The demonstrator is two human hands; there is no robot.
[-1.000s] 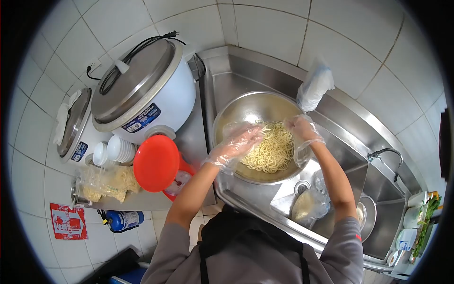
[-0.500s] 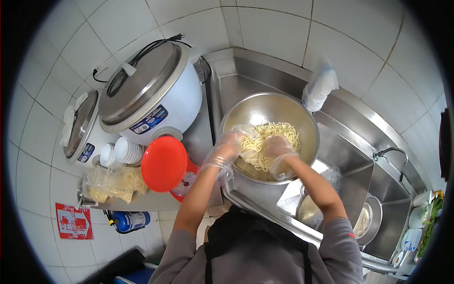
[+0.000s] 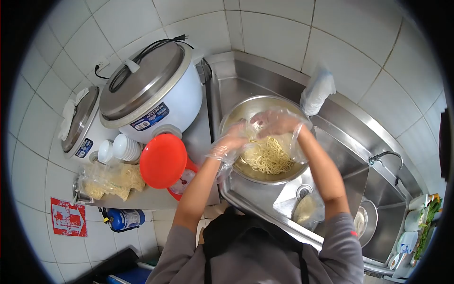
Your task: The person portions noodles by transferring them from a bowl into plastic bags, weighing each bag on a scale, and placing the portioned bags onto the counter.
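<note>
A large steel mixing bowl (image 3: 231, 174) holds a mound of pale yellow noodles (image 3: 268, 158). Both of my hands wear loose clear plastic gloves and are inside the bowl. My left hand (image 3: 235, 136) is at the left side of the mound, its fingertips hidden by glove and noodles. Over the far part of the bowl arches my right hand (image 3: 280, 122), fingers stretched out toward the left hand and slightly bent. Whether any noodles lie under its palm is hidden.
Left of the bowl stand a big rice cooker (image 3: 151, 90), a red plastic lid (image 3: 163, 161), white bowls (image 3: 126, 147) and bagged noodles (image 3: 113, 180). A steel sink (image 3: 347, 156) with a faucet (image 3: 388, 158) lies right. A plastic-wrapped bundle (image 3: 318, 92) stands behind.
My right hand has lifted off the noodles and moved toward the bowl's far side. My left hand has shifted slightly. More of the noodle mound now shows at the front.
</note>
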